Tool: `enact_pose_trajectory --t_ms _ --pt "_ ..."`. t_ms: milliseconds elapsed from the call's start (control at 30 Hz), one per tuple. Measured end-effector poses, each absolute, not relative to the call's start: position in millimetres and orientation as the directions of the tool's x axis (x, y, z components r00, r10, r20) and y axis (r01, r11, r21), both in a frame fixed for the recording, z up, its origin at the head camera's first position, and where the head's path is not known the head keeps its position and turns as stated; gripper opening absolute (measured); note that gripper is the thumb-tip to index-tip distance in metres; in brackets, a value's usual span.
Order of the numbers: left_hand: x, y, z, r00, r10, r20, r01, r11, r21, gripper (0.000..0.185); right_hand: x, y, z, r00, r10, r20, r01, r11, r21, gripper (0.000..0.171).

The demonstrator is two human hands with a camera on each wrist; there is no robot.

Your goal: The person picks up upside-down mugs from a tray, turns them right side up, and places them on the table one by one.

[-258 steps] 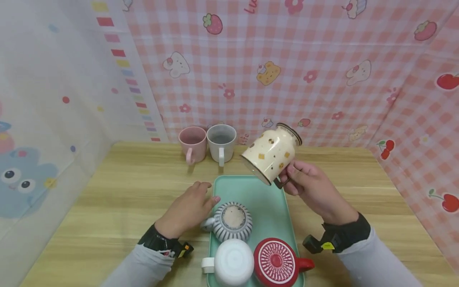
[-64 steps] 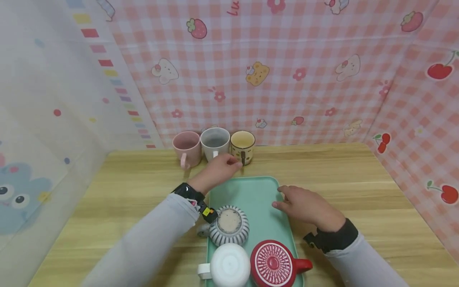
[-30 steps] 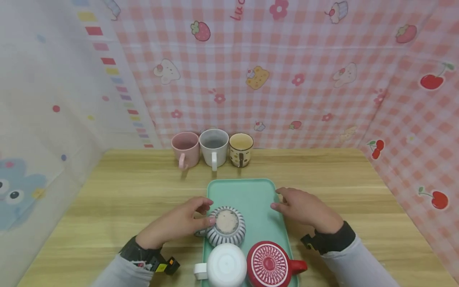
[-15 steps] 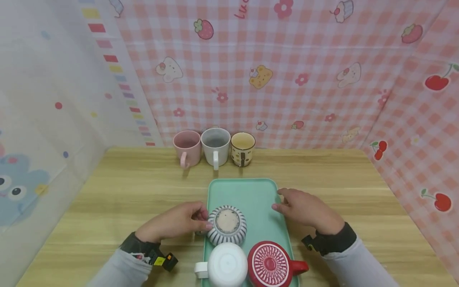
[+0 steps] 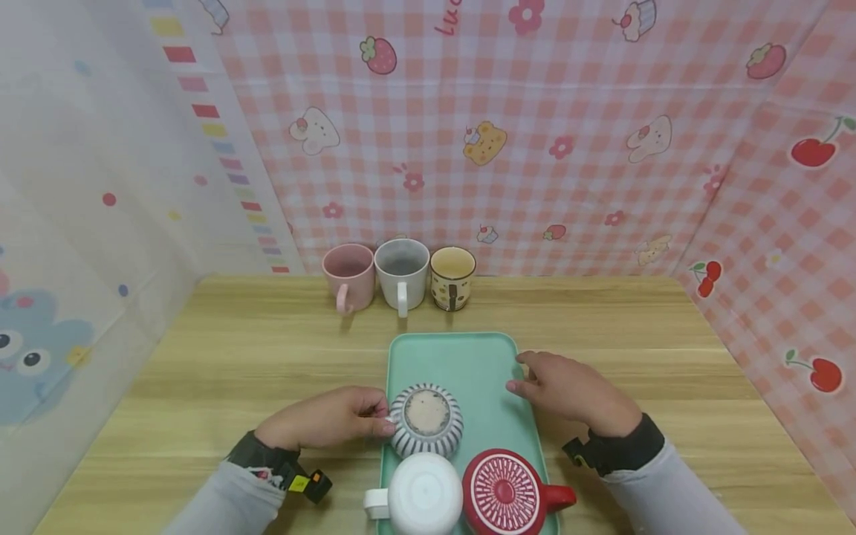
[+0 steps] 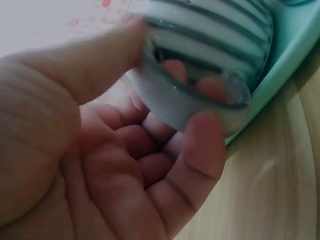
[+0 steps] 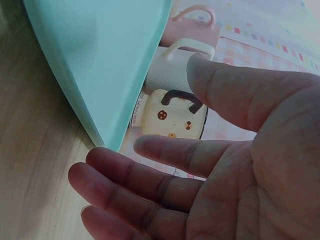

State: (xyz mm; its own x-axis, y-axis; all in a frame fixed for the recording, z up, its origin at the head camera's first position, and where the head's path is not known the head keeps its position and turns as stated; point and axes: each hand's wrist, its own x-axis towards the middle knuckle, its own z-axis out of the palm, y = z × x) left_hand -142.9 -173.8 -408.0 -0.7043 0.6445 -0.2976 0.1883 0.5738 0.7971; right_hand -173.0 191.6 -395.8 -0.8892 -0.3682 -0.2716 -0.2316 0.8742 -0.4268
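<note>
A grey-and-white striped mug point(image 5: 426, 420) stands upside down on the mint green tray point(image 5: 468, 357). My left hand point(image 5: 380, 417) grips its handle point(image 6: 186, 102), fingers curled through the loop, as the left wrist view shows. My right hand point(image 5: 518, 373) rests at the tray's right rim with relaxed fingers point(image 7: 165, 155) and holds nothing. A white mug point(image 5: 425, 493) and a red mug point(image 5: 505, 493) sit upside down at the tray's near end.
Three upright mugs line the back wall: pink point(image 5: 349, 276), pale grey point(image 5: 401, 273) and cream with dots point(image 5: 452, 277). The wooden table point(image 5: 200, 357) is closed in by patterned cloth walls on the left, back and right.
My left hand came back from the cream mug in the back row and closed on the striped mug's handle. The right hand stayed at the tray's rim.
</note>
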Motion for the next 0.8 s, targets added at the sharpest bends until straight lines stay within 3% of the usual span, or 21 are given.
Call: enact_pose_trajectory --t_ms 467,800 --pt "-141.1 -171.6 -414.6 -0.677 0.689 -0.260 0.310 0.587 0.748 0.018 -173.3 191.9 -396.4 -0.888 -0.371 -0.271 -0.236 0.874 -0.426 0.063" --pt "-142.3 -161.0 -421.5 -0.767 0.611 -0.193 0.269 0.581 0.769 0.026 -174.1 191.5 -397.3 -0.891 -0.365 -0.272 -0.228 0.875 -0.427 0.063"
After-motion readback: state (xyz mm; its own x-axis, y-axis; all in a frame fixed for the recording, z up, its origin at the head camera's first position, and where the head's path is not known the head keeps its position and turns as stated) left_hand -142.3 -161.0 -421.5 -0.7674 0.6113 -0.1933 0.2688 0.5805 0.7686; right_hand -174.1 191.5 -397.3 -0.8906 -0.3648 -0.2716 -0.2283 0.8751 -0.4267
